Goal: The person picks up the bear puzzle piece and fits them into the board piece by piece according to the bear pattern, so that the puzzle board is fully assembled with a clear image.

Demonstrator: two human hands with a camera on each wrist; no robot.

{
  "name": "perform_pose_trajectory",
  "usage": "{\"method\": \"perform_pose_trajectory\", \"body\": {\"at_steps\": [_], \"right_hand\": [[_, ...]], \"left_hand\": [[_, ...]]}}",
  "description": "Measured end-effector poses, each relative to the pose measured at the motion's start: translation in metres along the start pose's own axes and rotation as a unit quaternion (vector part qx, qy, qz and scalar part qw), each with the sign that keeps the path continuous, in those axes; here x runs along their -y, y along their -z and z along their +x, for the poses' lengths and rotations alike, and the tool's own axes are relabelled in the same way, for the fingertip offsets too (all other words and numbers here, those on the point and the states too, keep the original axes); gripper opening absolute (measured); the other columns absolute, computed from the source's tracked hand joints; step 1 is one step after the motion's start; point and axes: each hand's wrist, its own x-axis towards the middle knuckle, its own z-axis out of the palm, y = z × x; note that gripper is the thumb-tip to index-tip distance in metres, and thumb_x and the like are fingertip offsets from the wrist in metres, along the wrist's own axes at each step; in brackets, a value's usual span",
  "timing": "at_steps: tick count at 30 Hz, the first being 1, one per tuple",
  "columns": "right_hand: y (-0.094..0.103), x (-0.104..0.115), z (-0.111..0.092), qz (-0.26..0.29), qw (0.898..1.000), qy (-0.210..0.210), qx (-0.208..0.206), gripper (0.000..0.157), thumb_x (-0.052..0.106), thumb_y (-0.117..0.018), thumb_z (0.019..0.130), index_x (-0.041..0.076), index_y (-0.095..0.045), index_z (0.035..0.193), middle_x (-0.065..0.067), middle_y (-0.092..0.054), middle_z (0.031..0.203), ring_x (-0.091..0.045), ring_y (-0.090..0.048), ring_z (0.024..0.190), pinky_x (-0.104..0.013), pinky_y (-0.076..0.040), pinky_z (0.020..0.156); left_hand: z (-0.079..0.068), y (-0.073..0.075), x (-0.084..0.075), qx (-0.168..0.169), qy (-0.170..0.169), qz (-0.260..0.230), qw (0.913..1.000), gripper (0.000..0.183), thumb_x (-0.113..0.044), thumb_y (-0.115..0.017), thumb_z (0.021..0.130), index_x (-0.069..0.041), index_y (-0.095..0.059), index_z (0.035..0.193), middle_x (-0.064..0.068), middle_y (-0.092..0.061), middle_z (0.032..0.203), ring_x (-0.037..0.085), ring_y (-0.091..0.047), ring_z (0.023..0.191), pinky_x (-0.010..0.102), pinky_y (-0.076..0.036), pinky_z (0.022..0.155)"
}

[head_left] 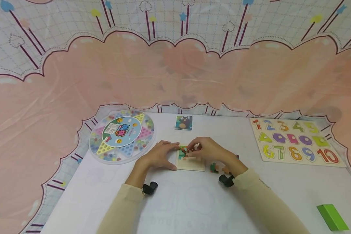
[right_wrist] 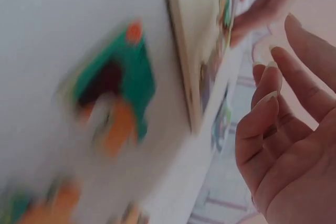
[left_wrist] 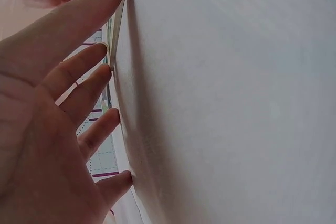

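Note:
My left hand (head_left: 161,154) lies at the left side of a small wooden puzzle board (head_left: 193,165), thumb and forefinger spread and touching its edge. In the left wrist view its fingers are fairly straight. Above the board, my right hand (head_left: 209,149) has thumb and fingertips drawn together, apparently pinching a small puzzle piece (head_left: 196,147) that is mostly hidden. Green and brown picture parts (head_left: 182,152) fill the board's upper left; bare wood shows below. Loose puzzle pieces (head_left: 214,167) in green and orange lie right of the board, seen blurred as a green piece (right_wrist: 118,85) in the right wrist view.
A picture card (head_left: 183,123) lies behind the board. At left is a round Chinese checkers set (head_left: 121,136) with colored marbles. A number and shape puzzle board (head_left: 295,143) lies at right, a green block (head_left: 332,217) at front right. A patterned cloth (head_left: 175,74) hangs behind.

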Motion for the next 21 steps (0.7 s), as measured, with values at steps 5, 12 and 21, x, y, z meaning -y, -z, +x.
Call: {"method": "perform_pose_trajectory", "body": {"at_steps": [5,12,21], "right_hand": [[0.015,-0.010,-0.023,-0.007,0.999,-0.022,-0.028,0.028,0.026,-0.076,0.092,0.014,-0.074,0.118,-0.005,-0.072,0.118,-0.016,-0.061,0.092,-0.025,-0.050,0.074],[0.034,-0.041,-0.059,0.018,0.997,-0.039,-0.069,0.032,0.025,-0.073,0.095,0.010,-0.070,0.123,-0.014,-0.067,0.127,-0.024,-0.064,0.099,-0.027,-0.057,0.072],[0.043,-0.066,-0.091,0.026,0.990,-0.079,-0.117,0.040,0.025,-0.076,0.092,0.009,-0.066,0.126,-0.015,-0.061,0.139,-0.037,-0.051,0.133,-0.058,-0.048,0.108]], "left_hand": [[0.001,0.000,-0.001,0.000,-0.006,0.004,1.0000,0.081,-0.033,-0.091,0.073,-0.024,-0.057,0.145,-0.009,-0.043,0.163,0.030,-0.030,0.154,0.056,-0.031,0.124],[0.000,0.000,0.000,0.001,-0.011,0.001,0.9999,0.083,-0.033,-0.092,0.072,-0.023,-0.056,0.146,-0.008,-0.042,0.164,0.030,-0.030,0.154,0.056,-0.030,0.125],[0.000,0.001,0.000,-0.005,-0.010,0.003,0.9999,0.083,-0.029,-0.093,0.070,-0.022,-0.058,0.145,-0.007,-0.044,0.163,0.031,-0.032,0.152,0.056,-0.031,0.124]]}}
